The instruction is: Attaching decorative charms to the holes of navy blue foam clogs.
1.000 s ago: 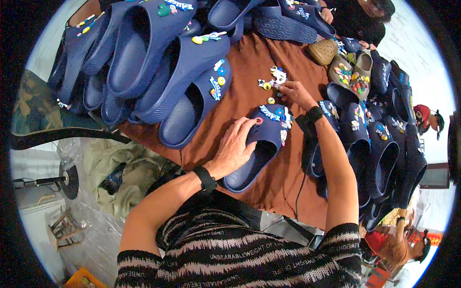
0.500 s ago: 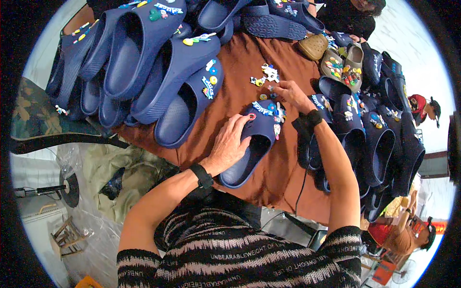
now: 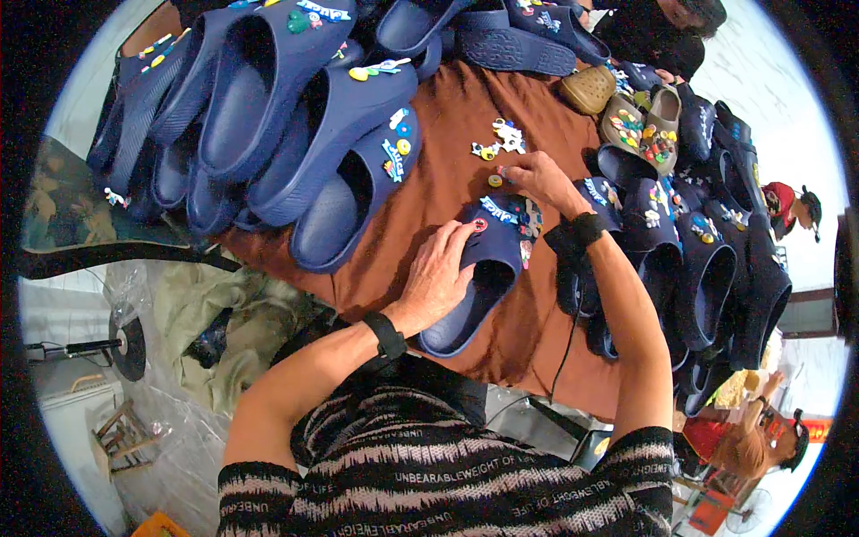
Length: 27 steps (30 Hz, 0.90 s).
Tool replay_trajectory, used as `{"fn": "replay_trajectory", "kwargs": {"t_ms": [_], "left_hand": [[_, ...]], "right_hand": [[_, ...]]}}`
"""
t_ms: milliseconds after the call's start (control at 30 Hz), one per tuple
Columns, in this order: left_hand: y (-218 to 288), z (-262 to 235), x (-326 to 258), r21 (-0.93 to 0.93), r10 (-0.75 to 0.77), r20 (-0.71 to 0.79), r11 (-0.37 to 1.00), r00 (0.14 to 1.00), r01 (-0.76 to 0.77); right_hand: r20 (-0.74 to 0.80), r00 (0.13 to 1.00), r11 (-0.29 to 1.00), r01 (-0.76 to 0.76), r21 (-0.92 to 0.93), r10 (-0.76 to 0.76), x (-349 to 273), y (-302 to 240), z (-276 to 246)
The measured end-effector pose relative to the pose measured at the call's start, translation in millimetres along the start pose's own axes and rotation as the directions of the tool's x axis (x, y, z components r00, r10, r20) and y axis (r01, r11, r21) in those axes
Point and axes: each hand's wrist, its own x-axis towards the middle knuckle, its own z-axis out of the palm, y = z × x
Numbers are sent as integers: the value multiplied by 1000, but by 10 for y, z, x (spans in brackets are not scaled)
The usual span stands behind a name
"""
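A navy slide slipper (image 3: 455, 324) lies before me with its toe pointing away, decorated with several small shoe charms (image 3: 503, 215). My left hand (image 3: 437, 273) grips its strap from the left side, the fingertips beside a round red charm (image 3: 480, 225). Just beyond the toe, my right hand (image 3: 544, 183) has its fingertips pinched at a small charm that they mostly hide. A round yellowish charm (image 3: 495, 181) lies on the cloth next to those fingertips. Farther off lie white cartoon-shaped charms (image 3: 510, 136) and a small yellow-and-black one (image 3: 486, 151).
Navy slippers (image 3: 327, 215) are piled at the left, with more slippers (image 3: 709, 277) crowded along the right. Brown and olive clogs (image 3: 660, 134) stand at the far right of the brown cloth (image 3: 376, 268). A black cable (image 3: 565, 353) hangs near my right forearm. Other people sit farther off.
My right hand has drawn its fingers closer together over the small charms beyond the toe. The slipper and my left hand have shifted slightly right and nearer in the picture.
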Motion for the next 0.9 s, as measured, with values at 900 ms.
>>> {"fn": "replay_trajectory", "kwargs": {"t_ms": [900], "left_hand": [[-85,48,-20,-22,-30,-97,999,995,28]], "right_hand": [[530,847,996,-12,92,-38,-295,-705,35]]}}
